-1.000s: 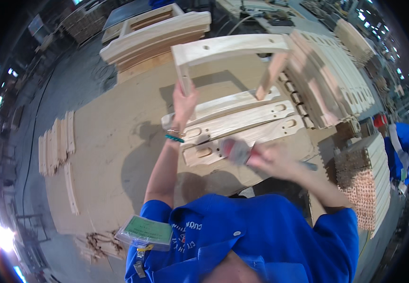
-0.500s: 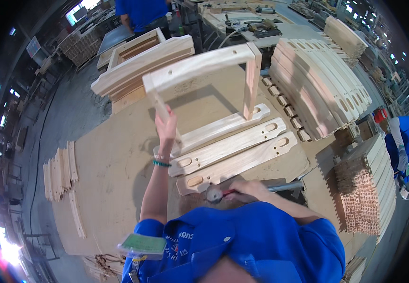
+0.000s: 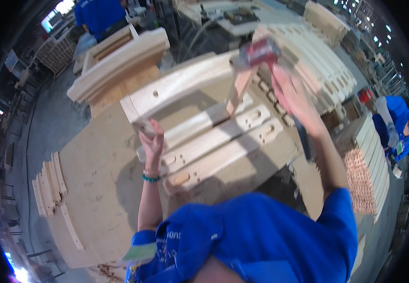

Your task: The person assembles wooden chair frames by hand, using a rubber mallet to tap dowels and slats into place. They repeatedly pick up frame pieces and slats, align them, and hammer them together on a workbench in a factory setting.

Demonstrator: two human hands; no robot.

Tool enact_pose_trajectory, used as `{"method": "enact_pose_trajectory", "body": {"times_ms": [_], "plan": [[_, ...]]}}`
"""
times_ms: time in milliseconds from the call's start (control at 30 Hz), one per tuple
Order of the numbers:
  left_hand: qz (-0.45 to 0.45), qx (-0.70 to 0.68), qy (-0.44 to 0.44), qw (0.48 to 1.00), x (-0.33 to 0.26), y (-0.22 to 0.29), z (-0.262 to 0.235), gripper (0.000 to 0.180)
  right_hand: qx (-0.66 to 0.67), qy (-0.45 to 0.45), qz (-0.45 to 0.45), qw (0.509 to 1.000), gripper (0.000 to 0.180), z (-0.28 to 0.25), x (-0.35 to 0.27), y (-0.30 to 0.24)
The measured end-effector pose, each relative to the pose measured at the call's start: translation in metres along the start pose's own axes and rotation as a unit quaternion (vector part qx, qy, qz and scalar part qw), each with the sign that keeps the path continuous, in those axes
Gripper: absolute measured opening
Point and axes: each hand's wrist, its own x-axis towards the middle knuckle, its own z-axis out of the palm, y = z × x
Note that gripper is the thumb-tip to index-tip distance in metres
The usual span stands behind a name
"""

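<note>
Right hand [image 3: 295, 96] clamped on the handle of a red-headed mallet [image 3: 260, 52]. Head is over the right end of the top rail [image 3: 185, 80]; motion blur, so I can't tell whether it touches. Left hand [image 3: 151, 140] wrapped round the left upright [image 3: 143, 126], just below the rail joint, looks like a steadying grip.

Wooden frame stands mid-worktable [image 3: 98, 165] on its lower rail, right upright [image 3: 239, 92] between the rails. Two slotted boards [image 3: 225, 154] lie flat on the near side of it.

I read the step as knocking the top rail down onto the uprights. Next move calls for a square hit above the right upright, left grip firm and fingers clear.

Further out I have stacked slotted boards [image 3: 329, 59] beyond the right hand, thin wood strips [image 3: 48, 186] at the left, built-up frames [image 3: 119, 66] far left, a co-worker [image 3: 99, 16] behind those.
</note>
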Motion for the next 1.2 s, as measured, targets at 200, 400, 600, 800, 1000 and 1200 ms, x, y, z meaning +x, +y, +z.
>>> {"method": "enact_pose_trajectory", "body": {"times_ms": [200,400,600,800,1000,1200], "plan": [[-0.002,-0.005,0.046,0.999,0.017,0.006,0.018,0.016,-0.145,-0.073,-0.152,0.975,0.027,0.044,-0.100,0.074],[-0.070,-0.096,0.046,0.992,0.054,-0.010,0.009,0.020,-0.241,-0.277,-0.220,0.904,0.031,0.135,-0.153,0.179],[-0.130,-0.200,0.057,0.969,0.061,0.014,-0.023,0.024,-0.252,-0.118,-0.389,0.878,0.068,0.149,-0.072,0.105],[-0.050,-0.212,0.011,0.976,0.095,0.095,-0.063,0.029,-0.417,-0.035,-0.481,0.771,0.054,0.165,0.068,0.054],[0.174,0.123,0.270,0.939,0.115,0.181,-0.150,0.077,-0.300,-0.134,-0.563,0.759,0.035,0.225,0.202,-0.059],[0.125,0.116,0.335,0.927,0.044,0.157,-0.173,0.048,-0.274,-0.234,-0.498,0.789,0.052,0.288,0.342,-0.141]]}}
